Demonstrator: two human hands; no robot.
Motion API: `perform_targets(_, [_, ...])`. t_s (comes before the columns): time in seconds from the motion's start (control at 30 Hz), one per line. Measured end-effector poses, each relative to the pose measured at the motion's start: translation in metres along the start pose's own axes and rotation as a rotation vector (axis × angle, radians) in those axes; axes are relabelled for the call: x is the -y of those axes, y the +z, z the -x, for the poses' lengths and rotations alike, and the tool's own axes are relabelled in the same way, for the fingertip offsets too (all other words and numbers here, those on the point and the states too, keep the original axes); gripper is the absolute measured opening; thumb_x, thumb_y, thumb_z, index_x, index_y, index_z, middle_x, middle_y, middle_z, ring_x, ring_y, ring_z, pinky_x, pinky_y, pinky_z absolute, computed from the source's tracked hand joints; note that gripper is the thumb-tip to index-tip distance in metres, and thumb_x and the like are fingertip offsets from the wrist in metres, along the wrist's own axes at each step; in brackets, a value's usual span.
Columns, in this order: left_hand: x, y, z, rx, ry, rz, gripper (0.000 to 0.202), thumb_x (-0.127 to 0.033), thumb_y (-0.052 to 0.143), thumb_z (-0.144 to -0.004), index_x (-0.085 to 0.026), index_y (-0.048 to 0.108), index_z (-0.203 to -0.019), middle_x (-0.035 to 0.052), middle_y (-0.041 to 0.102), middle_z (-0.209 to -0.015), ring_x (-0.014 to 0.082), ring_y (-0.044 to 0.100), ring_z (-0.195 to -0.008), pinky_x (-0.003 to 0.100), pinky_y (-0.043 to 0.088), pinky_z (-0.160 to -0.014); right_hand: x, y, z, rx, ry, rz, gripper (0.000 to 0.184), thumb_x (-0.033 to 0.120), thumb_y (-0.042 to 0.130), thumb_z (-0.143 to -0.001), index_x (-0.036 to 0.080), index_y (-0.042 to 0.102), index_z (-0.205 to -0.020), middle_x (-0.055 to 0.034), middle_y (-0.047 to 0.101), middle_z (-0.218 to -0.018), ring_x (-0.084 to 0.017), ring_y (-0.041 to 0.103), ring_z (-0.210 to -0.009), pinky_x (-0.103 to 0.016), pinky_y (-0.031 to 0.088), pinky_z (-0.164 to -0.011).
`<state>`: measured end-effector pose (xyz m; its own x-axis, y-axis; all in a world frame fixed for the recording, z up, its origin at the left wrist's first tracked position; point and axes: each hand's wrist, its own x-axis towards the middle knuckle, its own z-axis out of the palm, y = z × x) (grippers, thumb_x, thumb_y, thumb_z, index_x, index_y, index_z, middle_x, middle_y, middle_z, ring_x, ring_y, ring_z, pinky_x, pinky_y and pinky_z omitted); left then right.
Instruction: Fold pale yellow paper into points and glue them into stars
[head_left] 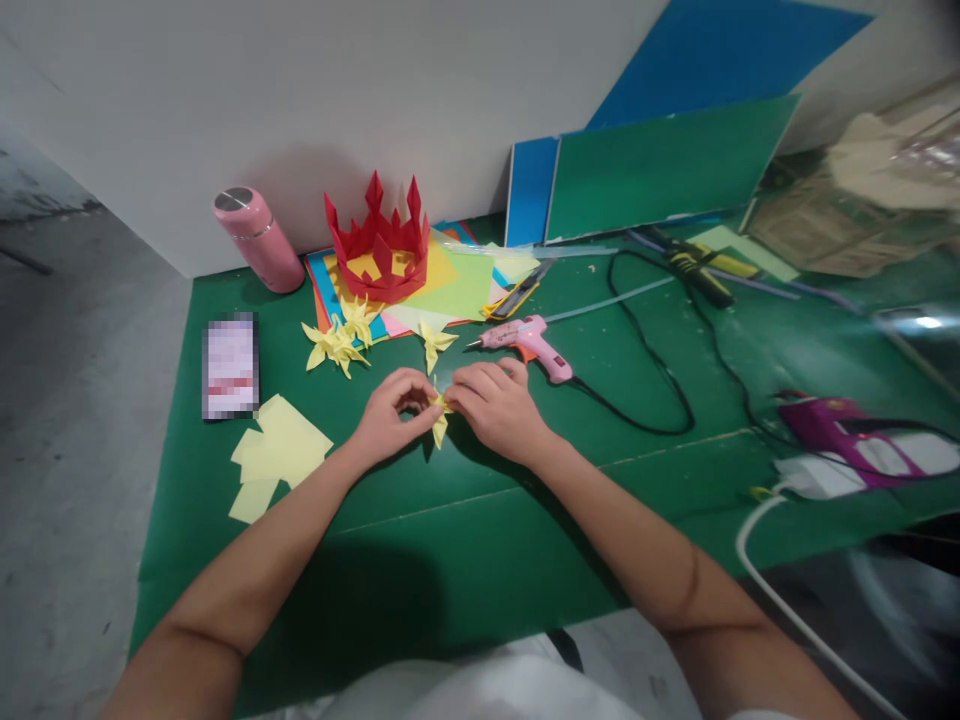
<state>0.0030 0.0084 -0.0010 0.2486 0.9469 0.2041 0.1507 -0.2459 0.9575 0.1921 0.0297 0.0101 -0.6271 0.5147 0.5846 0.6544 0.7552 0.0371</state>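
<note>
Between my two hands is a small yellow folded paper flower (440,432) with pointed petals. My left hand (395,412) pinches it from the left, thumb and forefinger closed on its edge. From the other side my right hand (495,408) grips it, its fingertips partly hidden behind the knuckles. Just beyond lies another yellow paper flower (435,345). A cluster of yellow paper flowers (335,345) rests farther left. The pink glue gun (529,340) lies on its side right above my right hand, its nozzle pointing left.
A red paper crown (382,262) stands on coloured paper sheets (465,285), beside a utility knife (517,292). Left are a pink bottle (262,245), a phone (230,365) and yellow paper squares (281,455). A black cord (645,420) loops right, near a purple power strip (832,435) on the green table (465,550).
</note>
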Motion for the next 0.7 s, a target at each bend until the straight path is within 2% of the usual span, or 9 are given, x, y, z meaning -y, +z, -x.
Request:
perform_targets(0.1, [-0.0002, -0.0021, -0.0001, -0.018, 0.024, -0.079, 0.012, -0.030, 0.060, -0.084, -0.019, 0.061, -0.089, 0.0053, 0.050, -0.098, 0.0124, 0.056, -0.082, 0.027, 0.052, -0.072, 0.0002, -0.0016, -0.0004, -0.031, -0.015, 0.023, 0.016, 0.018, 0.053, -0.090, 0.020, 0.061, -0.077, 0.0000, 0.067, -0.089, -0.014, 0.053, -0.086, -0.035, 0.025, -0.084])
perform_targets(0.2, [-0.0011, -0.0036, 0.0000, -0.026, 0.071, -0.171, 0.019, -0.031, 0.062, -0.083, -0.021, 0.058, -0.099, 0.0088, 0.050, -0.114, 0.0173, 0.056, -0.097, 0.035, 0.051, -0.084, 0.0007, -0.0034, -0.0009, -0.032, -0.023, 0.015, 0.016, 0.017, 0.052, -0.091, 0.020, 0.061, -0.078, -0.0003, 0.067, -0.089, -0.015, 0.054, -0.087, -0.035, 0.025, -0.084])
perform_targets(0.3, [-0.0033, -0.0042, -0.0002, -0.004, 0.152, -0.341, 0.024, -0.033, 0.066, -0.079, -0.022, 0.056, -0.097, 0.0096, 0.051, -0.126, 0.0240, 0.048, -0.119, 0.046, 0.039, -0.103, 0.0011, -0.0037, -0.0003, -0.030, -0.031, 0.010, 0.015, 0.016, 0.051, -0.090, 0.020, 0.062, -0.080, -0.0007, 0.068, -0.090, -0.015, 0.055, -0.089, -0.035, 0.024, -0.083])
perform_targets(0.37, [-0.0051, -0.0040, -0.0005, 0.011, 0.193, -0.417, 0.023, -0.033, 0.068, -0.077, -0.022, 0.055, -0.093, 0.0088, 0.053, -0.128, 0.0263, 0.044, -0.125, 0.050, 0.033, -0.107, 0.0009, -0.0034, 0.0004, -0.026, -0.028, 0.018, 0.015, 0.015, 0.051, -0.089, 0.020, 0.063, -0.081, -0.0004, 0.068, -0.090, -0.015, 0.055, -0.089, -0.036, 0.024, -0.084])
perform_targets(0.43, [-0.0065, -0.0033, -0.0008, 0.011, 0.209, -0.433, 0.022, -0.031, 0.068, -0.077, -0.022, 0.053, -0.090, 0.0083, 0.057, -0.124, 0.0270, 0.044, -0.126, 0.050, 0.034, -0.106, 0.0002, -0.0034, 0.0007, -0.025, -0.023, 0.021, 0.016, 0.016, 0.051, -0.090, 0.021, 0.063, -0.081, 0.0002, 0.068, -0.091, -0.015, 0.055, -0.089, -0.036, 0.024, -0.084])
perform_targets(0.53, [-0.0074, -0.0024, -0.0008, 0.012, 0.205, -0.427, 0.020, -0.025, 0.065, -0.076, -0.022, 0.051, -0.090, 0.0066, 0.063, -0.106, 0.0256, 0.051, -0.117, 0.047, 0.039, -0.101, -0.0025, -0.0040, 0.0003, -0.051, -0.006, 0.019, 0.016, 0.020, 0.054, -0.090, 0.022, 0.064, -0.078, 0.0013, 0.068, -0.087, -0.014, 0.054, -0.088, -0.035, 0.024, -0.084])
perform_targets(0.63, [-0.0074, -0.0024, -0.0003, 0.021, 0.207, -0.435, 0.017, -0.024, 0.063, -0.076, -0.022, 0.050, -0.087, 0.0038, 0.062, -0.090, 0.0224, 0.056, -0.102, 0.041, 0.043, -0.093, -0.0060, -0.0051, -0.0003, -0.088, 0.012, 0.006, 0.016, 0.024, 0.057, -0.090, 0.023, 0.064, -0.076, 0.0020, 0.067, -0.083, -0.014, 0.054, -0.087, -0.035, 0.025, -0.083])
perform_targets(0.7, [-0.0076, -0.0029, 0.0002, 0.003, 0.225, -0.465, 0.016, -0.025, 0.063, -0.076, -0.022, 0.050, -0.084, 0.0039, 0.060, -0.091, 0.0215, 0.056, -0.100, 0.040, 0.042, -0.092, -0.0074, -0.0058, -0.0003, -0.092, -0.003, -0.001, 0.015, 0.024, 0.058, -0.089, 0.023, 0.064, -0.075, 0.0022, 0.067, -0.083, -0.014, 0.054, -0.086, -0.035, 0.025, -0.082])
